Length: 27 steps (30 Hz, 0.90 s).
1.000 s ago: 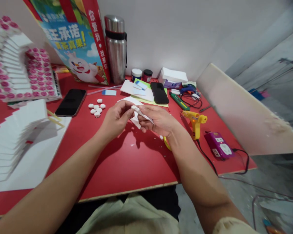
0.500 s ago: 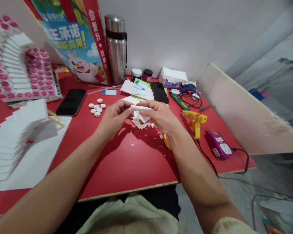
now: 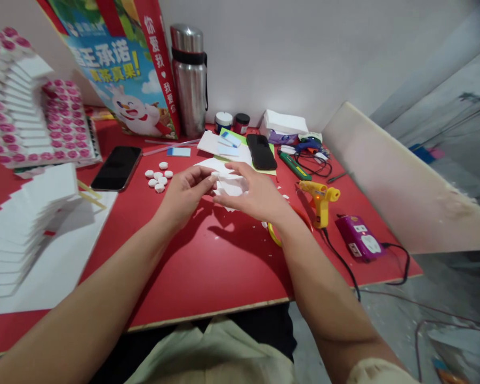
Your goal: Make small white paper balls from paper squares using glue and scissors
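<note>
My left hand [image 3: 186,193] pinches a small white round piece [image 3: 215,174] between thumb and fingertips, above the red table [image 3: 208,266]. My right hand [image 3: 254,194] is just to its right, fingers stretched out over a heap of torn white paper scraps [image 3: 231,185]; whether it touches them I cannot tell. To the left of the hands lies a small group of white round pieces [image 3: 159,176].
A black phone [image 3: 116,167] lies left of the white pieces, a second phone [image 3: 261,152] behind the scraps. A yellow glue gun [image 3: 319,200] and purple power strip [image 3: 359,240] sit at right. White card stacks [image 3: 24,224] and pink-dotted sheets [image 3: 32,122] fill the left. A steel flask [image 3: 191,80] stands at the back.
My right hand has let go of the white paper strip and opened, moving down and forward over the scraps. My left hand kept its pinch and barely moved.
</note>
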Each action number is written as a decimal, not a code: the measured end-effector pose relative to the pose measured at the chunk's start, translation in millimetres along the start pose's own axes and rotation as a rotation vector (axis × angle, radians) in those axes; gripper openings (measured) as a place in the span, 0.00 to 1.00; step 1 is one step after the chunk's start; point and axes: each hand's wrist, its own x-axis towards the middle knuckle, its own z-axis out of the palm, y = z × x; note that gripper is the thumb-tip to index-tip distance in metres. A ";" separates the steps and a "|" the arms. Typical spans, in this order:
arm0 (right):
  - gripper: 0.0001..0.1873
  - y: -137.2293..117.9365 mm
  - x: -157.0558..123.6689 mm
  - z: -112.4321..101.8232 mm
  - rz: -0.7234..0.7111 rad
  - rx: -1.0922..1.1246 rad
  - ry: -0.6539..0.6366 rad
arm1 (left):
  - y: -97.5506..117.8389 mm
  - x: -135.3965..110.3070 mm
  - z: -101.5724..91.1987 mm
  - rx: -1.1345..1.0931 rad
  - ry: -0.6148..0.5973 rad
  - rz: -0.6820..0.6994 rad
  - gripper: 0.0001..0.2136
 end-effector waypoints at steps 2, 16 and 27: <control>0.30 2.1 1.2 7.1 -0.064 -0.076 0.072 | 0.2 -0.1 0.9 -0.007 0.000 -0.003 0.11; 0.18 9.4 7.4 10.6 0.010 0.233 0.048 | 1.1 0.4 1.0 -0.051 -0.010 -0.019 0.10; 0.19 17.8 6.5 5.7 -0.229 0.299 -0.102 | 8.9 0.1 2.3 -0.244 0.022 -0.202 0.08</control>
